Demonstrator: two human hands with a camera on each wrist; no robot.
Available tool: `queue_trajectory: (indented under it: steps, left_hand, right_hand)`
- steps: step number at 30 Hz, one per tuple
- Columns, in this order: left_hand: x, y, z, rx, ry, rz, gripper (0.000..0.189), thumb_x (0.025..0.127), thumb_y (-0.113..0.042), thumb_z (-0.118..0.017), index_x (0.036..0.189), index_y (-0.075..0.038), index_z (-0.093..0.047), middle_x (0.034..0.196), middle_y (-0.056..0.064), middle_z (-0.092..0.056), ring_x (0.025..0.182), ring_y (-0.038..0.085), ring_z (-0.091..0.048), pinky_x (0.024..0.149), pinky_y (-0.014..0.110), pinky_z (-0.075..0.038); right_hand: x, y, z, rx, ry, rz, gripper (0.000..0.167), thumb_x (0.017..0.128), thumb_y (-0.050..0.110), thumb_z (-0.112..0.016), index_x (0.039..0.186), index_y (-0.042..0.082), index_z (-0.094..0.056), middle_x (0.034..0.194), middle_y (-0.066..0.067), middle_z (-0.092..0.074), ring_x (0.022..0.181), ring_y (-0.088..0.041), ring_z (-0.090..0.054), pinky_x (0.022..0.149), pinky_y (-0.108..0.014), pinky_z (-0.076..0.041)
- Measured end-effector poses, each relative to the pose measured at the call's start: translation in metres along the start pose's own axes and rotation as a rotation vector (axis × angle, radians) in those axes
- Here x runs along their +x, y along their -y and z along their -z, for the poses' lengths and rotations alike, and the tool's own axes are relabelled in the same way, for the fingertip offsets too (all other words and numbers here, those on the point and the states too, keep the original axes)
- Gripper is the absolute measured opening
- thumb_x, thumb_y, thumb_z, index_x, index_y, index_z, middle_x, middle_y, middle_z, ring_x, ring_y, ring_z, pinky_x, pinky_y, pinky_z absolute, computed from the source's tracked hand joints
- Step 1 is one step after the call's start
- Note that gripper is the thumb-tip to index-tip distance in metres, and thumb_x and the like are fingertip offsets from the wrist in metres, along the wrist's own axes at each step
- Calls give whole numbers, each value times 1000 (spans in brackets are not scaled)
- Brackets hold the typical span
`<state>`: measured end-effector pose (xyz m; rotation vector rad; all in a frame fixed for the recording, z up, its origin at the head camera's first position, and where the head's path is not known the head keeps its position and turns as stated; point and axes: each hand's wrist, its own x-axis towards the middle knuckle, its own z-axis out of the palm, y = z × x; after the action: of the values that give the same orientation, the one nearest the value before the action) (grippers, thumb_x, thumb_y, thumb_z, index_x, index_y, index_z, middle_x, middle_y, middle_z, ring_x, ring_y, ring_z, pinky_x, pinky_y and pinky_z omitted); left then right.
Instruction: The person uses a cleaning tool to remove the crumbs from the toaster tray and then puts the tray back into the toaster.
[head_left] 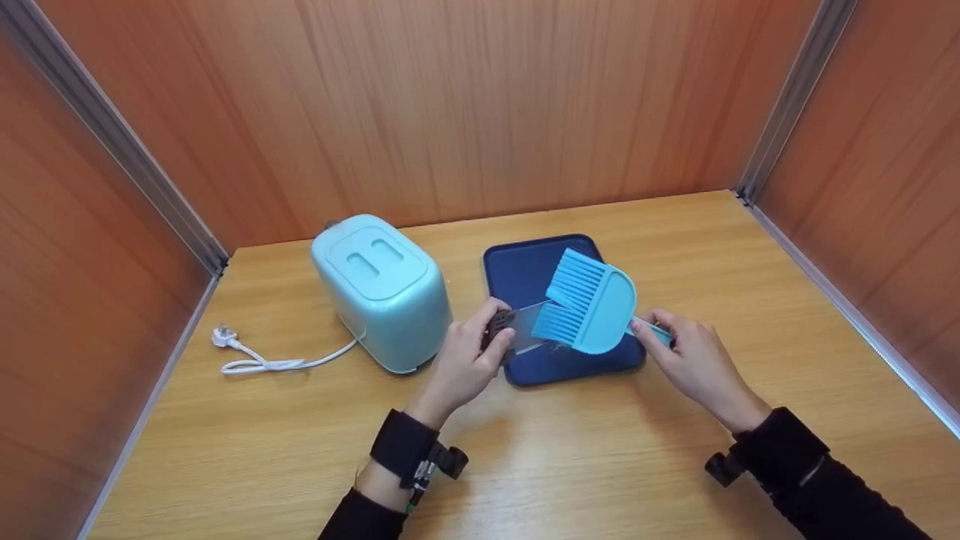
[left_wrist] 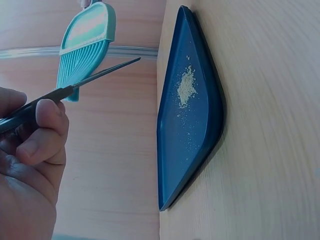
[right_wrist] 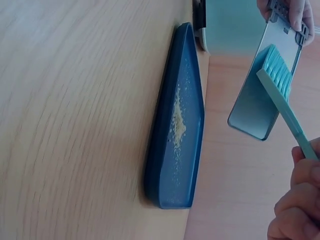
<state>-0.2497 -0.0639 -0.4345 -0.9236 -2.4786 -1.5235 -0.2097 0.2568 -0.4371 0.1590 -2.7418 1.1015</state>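
Observation:
My left hand [head_left: 469, 356] grips the dark end of a flat metal crumb tray [right_wrist: 250, 102], which is held tilted above a dark blue tray [head_left: 517, 270]. In my right hand [head_left: 697, 367] is the handle of a light blue brush [head_left: 611, 311], its bristles [right_wrist: 277, 67] against the metal surface in the right wrist view. A small heap of pale crumbs [left_wrist: 187, 87] lies on the blue tray, with finer bits scattered around it. Seen from the head, the brush covers much of the metal piece.
A pale blue toaster [head_left: 382, 300] stands left of the blue tray, two shallow grooves on its upward face. Its white cord [head_left: 289, 364] and plug [head_left: 223, 336] lie on the table [head_left: 555, 465]. Wood-patterned panels [head_left: 480, 112] enclose the back and sides.

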Motion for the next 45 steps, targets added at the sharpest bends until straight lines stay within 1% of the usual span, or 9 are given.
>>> queue_trajectory:
  steps: [4,10,19,24,29,33,37,41,45]
  left_hand:
    - [0,1,2,29,-14,14,13,109,-13,-55,120,-8,-61,87,8,-65,66,13,-63,58,27,-56]
    - [-1,2,4,108,-51,26,16,108,-14,-56,121,-8,-62,90,7,-66,73,14,-64,63,28,-56]
    - [-2,5,0,215,-61,-42,14,109,-14,-57,119,-7,-62,88,6,-67,72,14,-64,61,27,-53]
    - [-2,6,-1,253,-87,-53,13,108,-13,-57,118,-6,-63,85,4,-64,70,13,-60,60,26,-51]
    - [-1,7,-1,268,-125,-22,14,108,-13,-57,118,-5,-63,83,4,-63,68,13,-59,58,25,-51]
    - [-1,7,-1,258,-142,3,13,108,-12,-56,117,-4,-62,83,6,-65,69,14,-62,58,25,-53]
    - [-1,6,-1,252,-148,13,13,108,-12,-56,117,-5,-62,84,7,-66,70,14,-64,58,26,-53]
    - [-1,5,-1,256,-152,13,13,107,-12,-56,117,-6,-62,84,6,-66,70,14,-63,59,26,-53]
    - [-1,3,-2,246,-137,6,13,108,-13,-55,117,-6,-61,85,5,-64,69,13,-61,58,26,-51]
  right_hand:
    - [1,-4,1,-48,-28,1,37,112,39,-56,110,7,-73,76,-1,-51,70,-19,-48,60,-25,-34]
    - [1,-10,1,-141,-98,49,32,112,31,-58,104,4,-73,71,0,-52,64,-17,-49,56,-25,-33]
    - [1,-11,0,-235,-120,82,29,111,28,-60,104,2,-72,66,0,-53,58,-15,-48,52,-24,-33]
    - [0,-10,-1,-293,-150,111,29,111,28,-60,106,2,-72,62,1,-52,53,-13,-45,49,-23,-30]
    - [-1,-11,-1,-334,-195,150,28,111,27,-61,106,2,-72,60,2,-48,50,-11,-41,49,-24,-28]
    - [-2,-11,-3,-309,-246,187,22,108,21,-65,104,1,-72,59,2,-51,49,-10,-41,48,-23,-29]
    - [-4,-10,-6,-278,-290,256,16,106,16,-69,100,2,-72,60,2,-54,49,-7,-41,48,-23,-31]
    - [-7,-5,-11,-287,-268,306,13,104,16,-70,99,4,-71,60,4,-53,48,-3,-39,47,-21,-31]
    - [-10,-2,-14,-343,-225,310,12,104,18,-71,102,6,-70,59,7,-48,47,-2,-35,48,-20,-27]
